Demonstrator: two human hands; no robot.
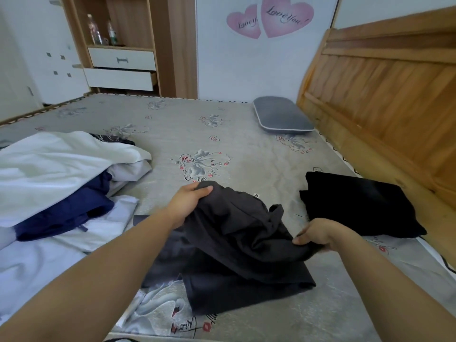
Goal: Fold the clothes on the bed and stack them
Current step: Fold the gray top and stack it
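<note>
A dark grey garment (237, 245) lies crumpled on the bed (246, 144) in front of me. My left hand (188, 202) grips its far upper edge, fingers curled over the cloth. My right hand (318, 234) pinches its right edge, lifted slightly off the mattress. To the right lies a folded black garment (357, 206), apart from both hands. On the left sits a loose heap: a white garment (54, 166) on top, a navy blue one (64, 213) beneath, and pale blue cloth (61, 248) at the bottom.
A grey pillow (281, 116) rests at the far right by the wooden headboard (385, 95). Beyond the bed stands a wooden shelf unit with white drawers (122, 70) and bottles. The bed's near edge runs just below my arms.
</note>
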